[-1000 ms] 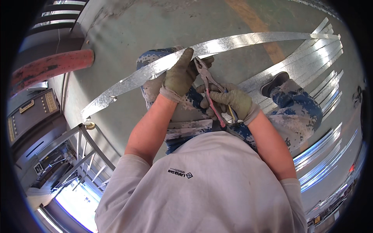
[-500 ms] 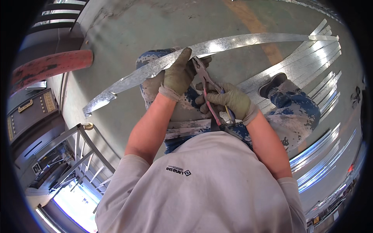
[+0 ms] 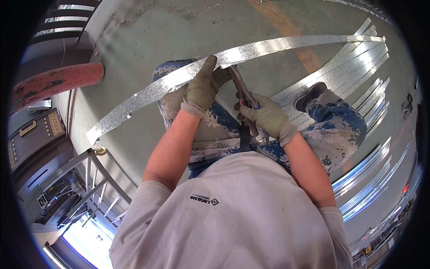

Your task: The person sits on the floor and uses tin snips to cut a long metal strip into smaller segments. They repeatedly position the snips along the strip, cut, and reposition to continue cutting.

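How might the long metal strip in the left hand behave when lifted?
The metal strip would probably flex, being long and narrow. Its smooth, shiny face might slip against the gloved left hand.

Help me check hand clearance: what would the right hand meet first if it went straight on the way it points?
Probably the metal strip: the pliers in the right hand point at its near edge, beside the left hand. Depth is unclear, so they may already touch it.

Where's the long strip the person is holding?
In the head view, the long metal strip arches across the upper part, gripped by the left hand, its right end overlapping the strips fanned out on the floor.
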Demonstrator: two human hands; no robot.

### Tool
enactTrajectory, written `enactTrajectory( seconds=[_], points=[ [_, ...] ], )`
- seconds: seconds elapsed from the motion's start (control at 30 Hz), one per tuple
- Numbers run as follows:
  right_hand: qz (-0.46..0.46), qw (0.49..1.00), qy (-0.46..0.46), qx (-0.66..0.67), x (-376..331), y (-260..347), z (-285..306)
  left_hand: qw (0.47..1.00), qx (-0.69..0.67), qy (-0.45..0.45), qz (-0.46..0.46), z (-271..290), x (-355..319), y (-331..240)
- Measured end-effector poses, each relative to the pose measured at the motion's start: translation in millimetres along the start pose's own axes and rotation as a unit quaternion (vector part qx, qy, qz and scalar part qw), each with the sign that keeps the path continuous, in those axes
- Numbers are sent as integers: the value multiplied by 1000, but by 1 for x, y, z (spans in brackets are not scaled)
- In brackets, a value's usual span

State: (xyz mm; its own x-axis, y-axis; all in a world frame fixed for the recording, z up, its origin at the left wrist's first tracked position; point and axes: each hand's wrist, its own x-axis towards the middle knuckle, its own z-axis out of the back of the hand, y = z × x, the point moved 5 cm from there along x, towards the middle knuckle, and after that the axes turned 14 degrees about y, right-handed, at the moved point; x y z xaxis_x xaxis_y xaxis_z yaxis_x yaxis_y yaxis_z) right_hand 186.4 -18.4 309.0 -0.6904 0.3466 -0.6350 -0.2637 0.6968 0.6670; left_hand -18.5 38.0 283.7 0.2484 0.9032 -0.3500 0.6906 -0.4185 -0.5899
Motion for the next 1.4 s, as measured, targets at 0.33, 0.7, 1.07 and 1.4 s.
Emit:
enactTrajectory(
  seconds=[0.33,0.7,1.07,1.4],
  points=[
    [-7,1000,-1,26,5,5,-4,1000,5,-5,-2,2,-2,1],
    [57,977,35,203,3,-2,-16,993,95,-49,57,-3,-5,3],
    [50,994,-17,98,16,-8,-23,978,172,-87,81,12,-6,8],
    [46,990,34,125,12,-7,-15,979,177,-90,50,-2,-9,2]
  ],
)
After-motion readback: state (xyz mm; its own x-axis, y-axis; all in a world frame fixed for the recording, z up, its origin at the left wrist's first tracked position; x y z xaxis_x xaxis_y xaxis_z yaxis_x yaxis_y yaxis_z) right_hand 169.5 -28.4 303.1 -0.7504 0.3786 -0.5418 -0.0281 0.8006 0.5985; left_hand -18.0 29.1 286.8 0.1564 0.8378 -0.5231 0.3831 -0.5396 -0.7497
